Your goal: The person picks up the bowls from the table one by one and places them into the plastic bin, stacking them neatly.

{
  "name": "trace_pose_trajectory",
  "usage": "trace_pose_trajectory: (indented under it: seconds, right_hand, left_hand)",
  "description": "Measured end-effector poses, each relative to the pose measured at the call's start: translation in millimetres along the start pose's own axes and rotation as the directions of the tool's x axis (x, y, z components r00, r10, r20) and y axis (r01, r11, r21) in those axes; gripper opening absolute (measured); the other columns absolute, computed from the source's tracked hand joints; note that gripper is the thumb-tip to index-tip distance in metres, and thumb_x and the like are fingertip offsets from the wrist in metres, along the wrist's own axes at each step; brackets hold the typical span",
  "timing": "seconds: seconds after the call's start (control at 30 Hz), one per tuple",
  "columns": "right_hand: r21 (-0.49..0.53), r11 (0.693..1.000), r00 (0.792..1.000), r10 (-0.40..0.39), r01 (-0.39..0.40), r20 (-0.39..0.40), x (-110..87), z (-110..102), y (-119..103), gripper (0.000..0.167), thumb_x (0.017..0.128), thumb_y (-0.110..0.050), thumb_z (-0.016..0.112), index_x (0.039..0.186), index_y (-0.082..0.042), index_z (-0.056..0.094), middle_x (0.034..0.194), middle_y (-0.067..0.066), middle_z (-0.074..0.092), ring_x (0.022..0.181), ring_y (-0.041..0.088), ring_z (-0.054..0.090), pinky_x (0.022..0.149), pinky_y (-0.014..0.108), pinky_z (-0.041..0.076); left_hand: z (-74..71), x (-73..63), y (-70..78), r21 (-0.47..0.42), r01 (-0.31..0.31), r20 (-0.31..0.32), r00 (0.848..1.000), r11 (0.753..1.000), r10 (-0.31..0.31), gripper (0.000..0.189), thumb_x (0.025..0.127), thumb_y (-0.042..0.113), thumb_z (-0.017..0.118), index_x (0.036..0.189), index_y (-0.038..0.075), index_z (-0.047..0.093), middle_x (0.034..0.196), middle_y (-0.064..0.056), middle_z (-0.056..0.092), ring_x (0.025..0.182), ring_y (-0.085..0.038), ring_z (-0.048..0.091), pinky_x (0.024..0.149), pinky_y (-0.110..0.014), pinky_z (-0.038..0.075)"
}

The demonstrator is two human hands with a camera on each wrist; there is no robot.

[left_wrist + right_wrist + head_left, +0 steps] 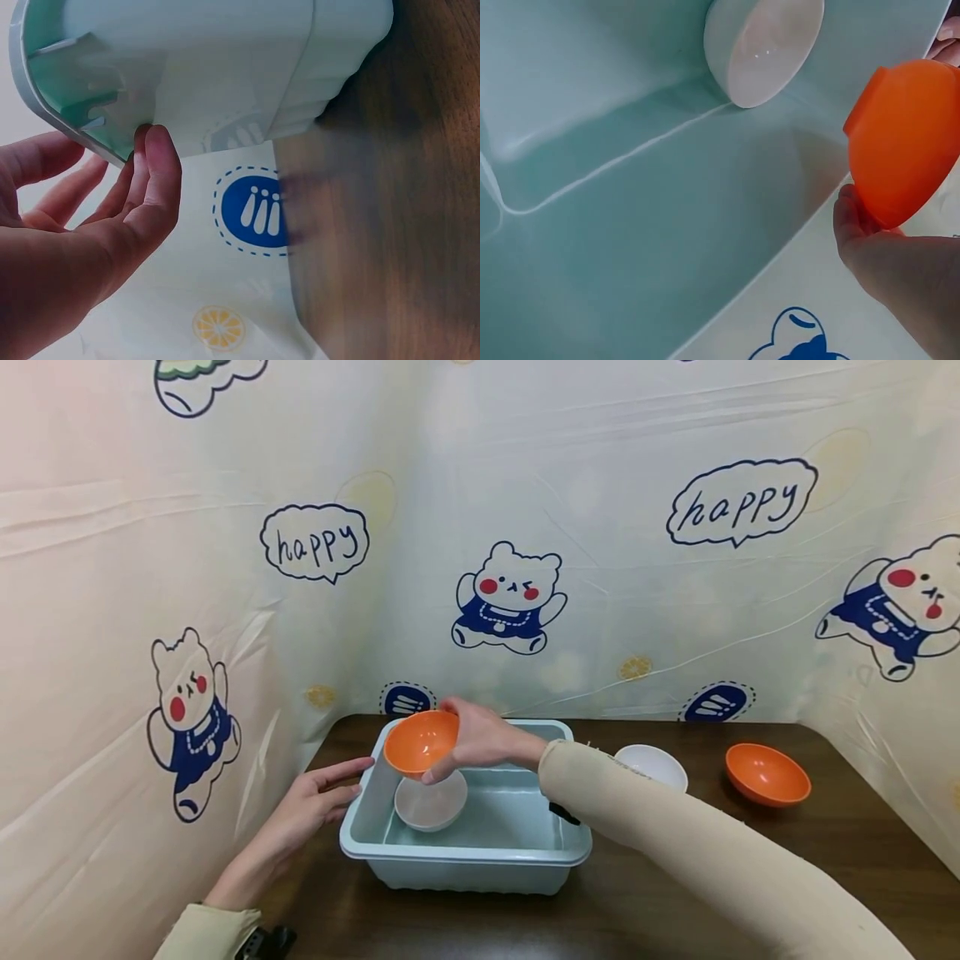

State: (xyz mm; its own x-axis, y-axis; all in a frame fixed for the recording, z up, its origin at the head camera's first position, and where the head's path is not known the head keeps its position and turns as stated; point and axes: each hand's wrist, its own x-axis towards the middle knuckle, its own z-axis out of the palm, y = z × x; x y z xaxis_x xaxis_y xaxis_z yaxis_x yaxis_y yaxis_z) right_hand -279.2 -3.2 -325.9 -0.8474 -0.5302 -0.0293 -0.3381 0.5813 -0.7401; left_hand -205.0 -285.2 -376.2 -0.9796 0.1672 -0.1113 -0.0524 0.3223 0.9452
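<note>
My right hand (483, 739) grips an orange bowl (420, 745) by its rim, holding it tilted over the left part of a pale blue-green basin (480, 857). Inside the basin, under the orange bowl in the head view, sits a white bowl (431, 802); the right wrist view shows its smooth side and pale inside (776, 52). My left hand (307, 806) is at the basin's left side. Its fingertips (161, 146) lie against the outer wall just below the rim, fingers loosely bent.
On the dark wooden table (675, 877), right of the basin, stand another white bowl (652, 764), partly hidden by my right sleeve, and another orange bowl (767, 774). A printed cloth (600, 610) hangs behind the table and along both sides.
</note>
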Motion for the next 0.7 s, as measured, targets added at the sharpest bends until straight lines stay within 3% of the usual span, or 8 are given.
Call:
trace_pose_trajectory:
  seconds: [0.13,0.43,0.7]
  right_hand:
    - [0.016,1.000,1.000,0.007,-0.007,0.026,4.0,3.0,0.9,0.099,0.069,-0.038,0.096,0.151,-0.012,0.046,0.132,0.003,0.061,0.111,0.020,0.059,0.096,0.040,0.055]
    - [0.001,0.999,0.997,0.033,-0.033,0.063,10.0,9.6,7.8,0.111,0.070,-0.037,0.097,0.159,-0.008,0.038,0.147,0.009,0.055,0.119,0.023,0.056,0.106,0.047,0.050]
    - [-0.033,0.999,0.995,0.035,-0.032,0.098,15.4,20.1,14.4,0.101,0.070,-0.033,0.098,0.152,-0.005,0.046,0.135,0.006,0.062,0.113,0.021,0.058,0.105,0.043,0.050]
  left_hand:
    - [-0.4,-0.4,1.2,0.004,0.001,0.001,1.000,1.000,-0.001,0.052,0.110,0.015,0.054,0.158,-0.002,0.043,0.159,-0.029,0.042,0.130,-0.040,0.061,0.095,-0.044,0.059]
    - [-0.8,-0.8,1.8,0.009,-0.005,0.006,1.000,1.000,0.005,0.051,0.110,0.015,0.053,0.158,-0.001,0.043,0.159,-0.029,0.042,0.131,-0.042,0.059,0.096,-0.047,0.058]
    - [-1.0,-2.1,1.8,0.002,-0.009,0.007,1.000,1.000,0.009,0.052,0.110,0.014,0.054,0.158,-0.002,0.044,0.159,-0.029,0.042,0.130,-0.042,0.060,0.096,-0.046,0.058]
